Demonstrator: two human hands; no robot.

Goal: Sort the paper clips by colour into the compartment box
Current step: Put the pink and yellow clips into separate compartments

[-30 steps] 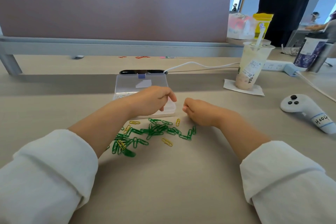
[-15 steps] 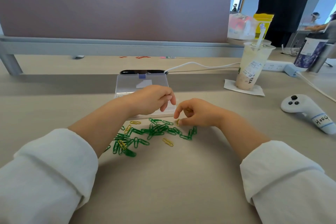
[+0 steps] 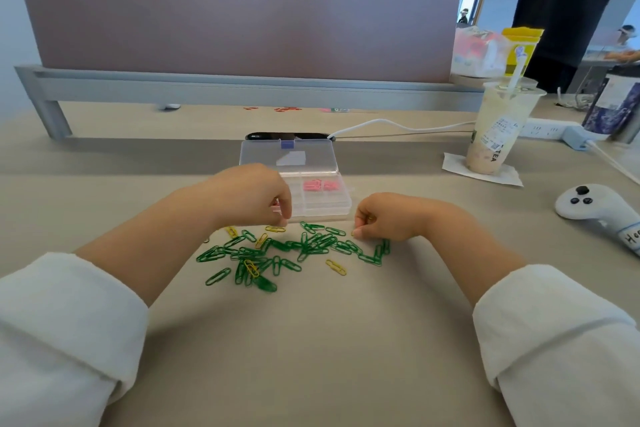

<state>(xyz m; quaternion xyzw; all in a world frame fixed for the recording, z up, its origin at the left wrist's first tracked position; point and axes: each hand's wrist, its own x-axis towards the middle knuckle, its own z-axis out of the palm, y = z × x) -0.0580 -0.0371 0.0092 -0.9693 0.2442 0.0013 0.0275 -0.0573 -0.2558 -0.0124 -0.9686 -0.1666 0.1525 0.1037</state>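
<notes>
**Head view, sorting in progress.** With the heap of green clips [image 3: 311, 246] taken as the dial's centre, the clear compartment box [image 3: 322, 210] lies at 12 o'clock on the desk [image 3: 311, 340]. Its lid [image 3: 287, 158] is thrown back, and pink clips [image 3: 320, 185] lie in one of its far cells. The right hand [image 3: 388, 215], at 3 o'clock, has its fingers curled under and appears to pinch a yellow clip [image 3: 354, 233], of which only a sliver shows. The left hand [image 3: 249, 194], at 11 o'clock, is curled over the box's near left corner; whether it holds anything cannot be told. Other yellows lie loose: one [image 3: 335, 267] alone at 5 o'clock, another [image 3: 251, 268] at 7 o'clock resting on greens.

Probable faults:
- So slight a pinch may slip, dropping the clip back among the greens or into the pink cell.
- Clips hook together, so a yellow drawn from the heap may drag a green into the wrong cell.
- The left hand hides the near left cells, so a release there would be judged half blind.
- The box looks light, and a nudge from either hand could shift it or spill its contents.
</notes>
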